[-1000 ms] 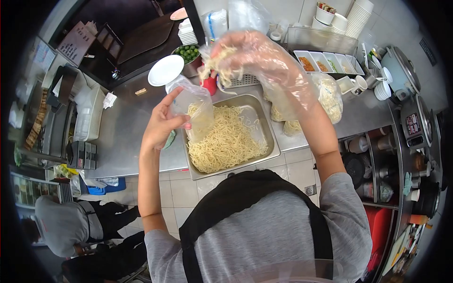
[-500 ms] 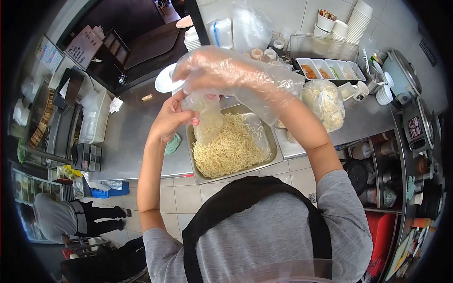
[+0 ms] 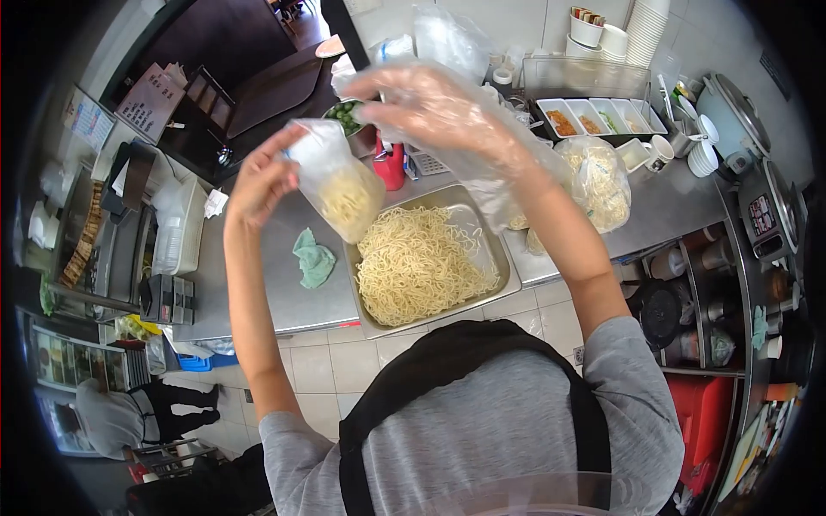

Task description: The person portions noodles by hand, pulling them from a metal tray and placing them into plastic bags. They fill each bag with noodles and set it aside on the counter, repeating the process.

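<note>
My left hand (image 3: 261, 182) is bare and grips the top of a small clear plastic bag (image 3: 337, 185) with a portion of pale noodles in its bottom, held above the counter left of the tray. My right hand (image 3: 428, 105), inside a loose clear plastic glove, hovers just right of the bag's mouth with fingers spread and nothing in them. Below both sits a steel tray (image 3: 497, 249) heaped with cooked noodles (image 3: 422, 262).
Filled noodle bags (image 3: 598, 182) lie right of the tray. A green cloth (image 3: 312, 256), a red bottle (image 3: 390, 165), a bowl of limes (image 3: 346, 116), condiment trays (image 3: 594, 116), stacked cups (image 3: 647, 30) and rice cookers (image 3: 731, 116) surround the steel counter (image 3: 249, 284). Another person (image 3: 112, 417) stands lower left.
My right hand dropped a pinch of noodles into the bag and drew back out. My left hand lifted the bag up and to the left, away from the tray.
</note>
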Demonstrator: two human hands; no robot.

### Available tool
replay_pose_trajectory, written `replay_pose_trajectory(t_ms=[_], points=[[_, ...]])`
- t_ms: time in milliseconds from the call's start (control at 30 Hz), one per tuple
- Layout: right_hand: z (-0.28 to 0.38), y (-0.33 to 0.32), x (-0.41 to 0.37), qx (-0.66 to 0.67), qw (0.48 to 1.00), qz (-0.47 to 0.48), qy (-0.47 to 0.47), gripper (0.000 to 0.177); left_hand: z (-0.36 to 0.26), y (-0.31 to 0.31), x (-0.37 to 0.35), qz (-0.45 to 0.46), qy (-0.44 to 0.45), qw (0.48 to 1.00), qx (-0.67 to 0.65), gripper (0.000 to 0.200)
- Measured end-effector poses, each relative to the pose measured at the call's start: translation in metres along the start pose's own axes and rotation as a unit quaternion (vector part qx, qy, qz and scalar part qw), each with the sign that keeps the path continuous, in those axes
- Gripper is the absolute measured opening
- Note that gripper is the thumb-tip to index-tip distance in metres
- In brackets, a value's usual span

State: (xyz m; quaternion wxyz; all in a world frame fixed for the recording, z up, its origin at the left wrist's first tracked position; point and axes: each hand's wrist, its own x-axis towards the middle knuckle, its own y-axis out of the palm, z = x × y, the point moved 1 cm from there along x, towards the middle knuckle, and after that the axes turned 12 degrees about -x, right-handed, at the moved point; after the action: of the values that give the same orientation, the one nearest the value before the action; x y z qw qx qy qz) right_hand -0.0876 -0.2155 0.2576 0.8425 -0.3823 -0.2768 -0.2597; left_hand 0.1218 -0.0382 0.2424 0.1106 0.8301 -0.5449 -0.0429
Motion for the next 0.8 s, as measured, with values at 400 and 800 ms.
replay_pose_trajectory(t_ms=[400, 800], points=[[-0.046, -0.003, -0.131, 0.176, 0.948, 0.082, 0.25, 0.04, 0.03, -0.096, 0.138, -0.105, 0.079, 0.928, 0.349, 0.047], [-0.074, 0.024, -0.228, -0.149, 0.917, 0.253, 0.269, 0.074, 0.095, -0.052, 0.142, -0.039, 0.069, 0.822, 0.565, 0.046]])
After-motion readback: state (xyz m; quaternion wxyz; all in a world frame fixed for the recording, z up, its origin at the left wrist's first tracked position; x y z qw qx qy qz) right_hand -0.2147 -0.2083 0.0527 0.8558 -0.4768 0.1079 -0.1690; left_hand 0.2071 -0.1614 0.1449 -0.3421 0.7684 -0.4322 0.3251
